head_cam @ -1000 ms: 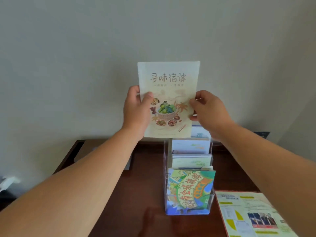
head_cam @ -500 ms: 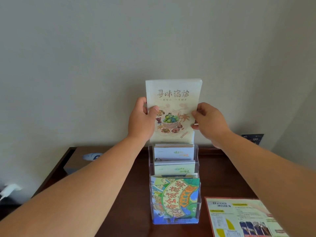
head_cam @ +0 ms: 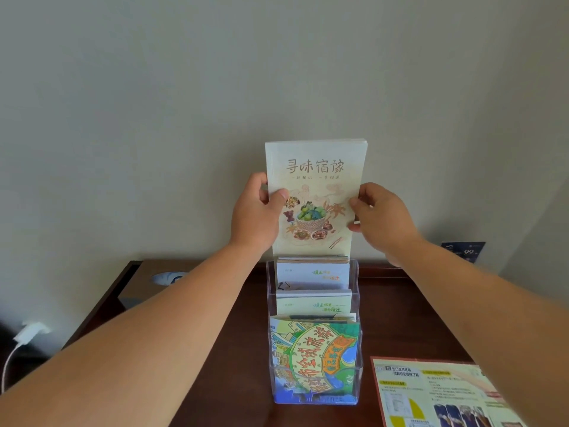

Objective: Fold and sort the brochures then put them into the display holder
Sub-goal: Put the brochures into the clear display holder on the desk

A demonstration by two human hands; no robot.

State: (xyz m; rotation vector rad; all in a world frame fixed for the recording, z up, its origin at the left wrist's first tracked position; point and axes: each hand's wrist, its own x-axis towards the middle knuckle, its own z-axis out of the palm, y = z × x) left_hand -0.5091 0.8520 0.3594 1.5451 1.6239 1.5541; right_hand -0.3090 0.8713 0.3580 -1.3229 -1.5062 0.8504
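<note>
At the far left, below the table's level, you see a white plug (head_cam: 29, 331) with its cable. Next comes the dark wooden table (head_cam: 215, 380). On its back left corner sits a brown box (head_cam: 138, 291) with something pale blue and white at its top opening.

Your left forearm crosses above that part of the table. Your left hand (head_cam: 255, 214) grips the left edge of a stack of cream brochures (head_cam: 317, 161): the thumb presses on the front cover beside the printed bowl of food, and the fingers curl round behind. You hold the stack upright, cover towards you, above the rear of the clear display holder (head_cam: 359, 306), which stands on the table near the middle.

The stack's lower edge dips behind the rearmost row of brochures in the holder, and you cannot tell whether it rests on anything there. In front of it, two stepped pockets each carry white brochures (head_cam: 312, 275) with green and orange lettering. The front pocket carries a colourful brochure (head_cam: 314, 355) with a cartoon map design, sitting a little askew.

Your right hand (head_cam: 383, 220) clamps the stack's right edge, thumb on the cover and fingers curled behind it. To the right of the holder, near it but not touching, an open leaflet (head_cam: 431, 392) lies flat on the table on the side nearest you. Further back on the right, a small dark card (head_cam: 463, 251) stands against the wall (head_cam: 277, 72).
</note>
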